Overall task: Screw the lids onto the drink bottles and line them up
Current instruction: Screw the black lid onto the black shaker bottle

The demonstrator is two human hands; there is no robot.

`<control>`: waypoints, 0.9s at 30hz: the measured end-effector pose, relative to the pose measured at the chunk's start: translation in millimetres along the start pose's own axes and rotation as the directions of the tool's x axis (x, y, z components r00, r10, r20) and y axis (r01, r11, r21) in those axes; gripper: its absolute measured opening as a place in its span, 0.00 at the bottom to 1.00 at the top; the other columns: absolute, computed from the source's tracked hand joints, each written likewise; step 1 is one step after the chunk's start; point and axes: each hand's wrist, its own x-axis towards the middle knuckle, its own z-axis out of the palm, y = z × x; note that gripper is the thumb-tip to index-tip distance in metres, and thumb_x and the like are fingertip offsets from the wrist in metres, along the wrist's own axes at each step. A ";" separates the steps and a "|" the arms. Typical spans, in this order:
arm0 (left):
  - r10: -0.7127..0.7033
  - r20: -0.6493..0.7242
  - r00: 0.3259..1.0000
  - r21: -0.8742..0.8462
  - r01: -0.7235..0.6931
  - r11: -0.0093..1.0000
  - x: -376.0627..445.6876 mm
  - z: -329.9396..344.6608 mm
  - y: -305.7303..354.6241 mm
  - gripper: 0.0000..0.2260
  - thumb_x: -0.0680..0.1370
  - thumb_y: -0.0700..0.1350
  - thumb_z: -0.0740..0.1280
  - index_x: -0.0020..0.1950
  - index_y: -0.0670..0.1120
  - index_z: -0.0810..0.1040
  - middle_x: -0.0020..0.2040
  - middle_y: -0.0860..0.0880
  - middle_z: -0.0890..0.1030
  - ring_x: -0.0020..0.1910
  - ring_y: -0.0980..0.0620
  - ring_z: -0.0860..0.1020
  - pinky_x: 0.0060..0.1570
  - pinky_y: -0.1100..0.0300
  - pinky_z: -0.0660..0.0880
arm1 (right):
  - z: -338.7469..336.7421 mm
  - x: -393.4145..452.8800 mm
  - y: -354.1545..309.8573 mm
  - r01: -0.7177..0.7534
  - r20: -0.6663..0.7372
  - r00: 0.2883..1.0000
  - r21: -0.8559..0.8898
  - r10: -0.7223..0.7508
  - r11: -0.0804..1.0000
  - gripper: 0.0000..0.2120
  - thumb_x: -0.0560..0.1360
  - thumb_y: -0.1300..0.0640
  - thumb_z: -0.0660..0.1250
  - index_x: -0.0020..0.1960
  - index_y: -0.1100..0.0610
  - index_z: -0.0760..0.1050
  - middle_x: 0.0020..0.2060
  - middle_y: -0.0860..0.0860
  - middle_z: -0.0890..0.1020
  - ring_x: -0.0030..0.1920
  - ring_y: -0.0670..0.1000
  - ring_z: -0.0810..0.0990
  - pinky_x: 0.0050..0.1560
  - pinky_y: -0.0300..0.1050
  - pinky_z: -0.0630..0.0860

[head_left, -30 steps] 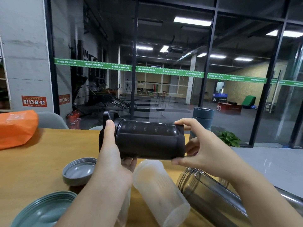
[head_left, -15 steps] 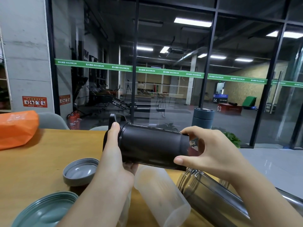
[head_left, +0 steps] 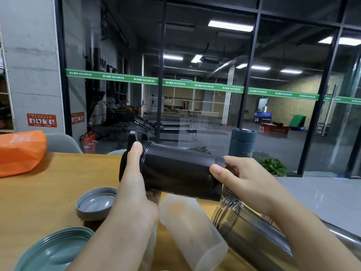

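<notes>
1. Black bottle [head_left: 179,169] lies sideways in mid-air above the table [head_left: 39,192].
2. Left hand [head_left: 134,184] grasps its lid end at nine o'clock — right hand [head_left: 240,180] clasps the base at three.
3. Rigid, smooth, probably light — best gripped around the barrel.

The green lid [head_left: 52,251] runs off the bottom edge — the clear steel-banded bottle [head_left: 259,237] leaves at right.
</notes>
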 end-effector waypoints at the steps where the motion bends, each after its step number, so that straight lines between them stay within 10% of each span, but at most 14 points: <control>1: 0.005 -0.003 1.000 0.002 -0.005 1.000 0.2 -0.1 -0.9 0.23 0.69 0.58 0.72 0.55 0.46 0.71 0.52 0.44 0.78 0.48 0.45 0.77 0.42 0.54 0.75 | 0.3 0.2 -0.2 -0.008 0.004 1.000 0.009 0.008 1.000 0.15 0.70 0.28 0.51 0.32 0.32 0.69 0.28 0.34 0.73 0.29 0.40 0.70 0.31 0.38 0.58; 10: 0.032 -0.007 0.999 0.076 -0.031 0.997 9.0 -0.7 1.1 0.26 0.67 0.62 0.72 0.56 0.47 0.73 0.54 0.44 0.79 0.50 0.44 0.78 0.53 0.50 0.77 | -1.4 0.7 -9.4 -0.146 0.133 0.983 0.148 0.127 0.978 0.16 0.65 0.33 0.55 0.34 0.45 0.67 0.25 0.33 0.75 0.26 0.37 0.74 0.28 0.29 0.68; 17: 0.013 0.083 0.996 0.097 -0.021 0.995 9.5 -1.7 8.5 0.27 0.67 0.61 0.73 0.59 0.47 0.75 0.54 0.44 0.80 0.51 0.43 0.79 0.52 0.49 0.78 | -6.2 -3.1 -20.0 -0.210 0.138 0.969 0.039 0.203 0.977 0.39 0.63 0.32 0.51 0.63 0.57 0.71 0.56 0.49 0.78 0.51 0.44 0.76 0.51 0.36 0.72; 22: 0.068 0.129 0.989 0.093 -0.081 0.992 3.1 -2.6 13.4 0.21 0.67 0.61 0.72 0.52 0.48 0.76 0.52 0.46 0.83 0.49 0.45 0.82 0.55 0.50 0.78 | -7.5 -2.5 -21.8 -0.183 0.135 0.977 0.123 0.166 0.975 0.30 0.63 0.31 0.54 0.61 0.41 0.68 0.48 0.34 0.73 0.52 0.35 0.73 0.48 0.31 0.69; 27: 0.134 0.159 0.978 0.073 -0.147 0.986 -2.4 1.4 11.3 0.21 0.68 0.59 0.73 0.54 0.50 0.76 0.51 0.49 0.83 0.50 0.49 0.82 0.55 0.53 0.78 | -10.6 9.2 -15.3 -0.049 0.090 0.995 0.058 0.043 0.997 0.37 0.64 0.31 0.63 0.70 0.38 0.59 0.66 0.34 0.68 0.66 0.36 0.66 0.67 0.41 0.65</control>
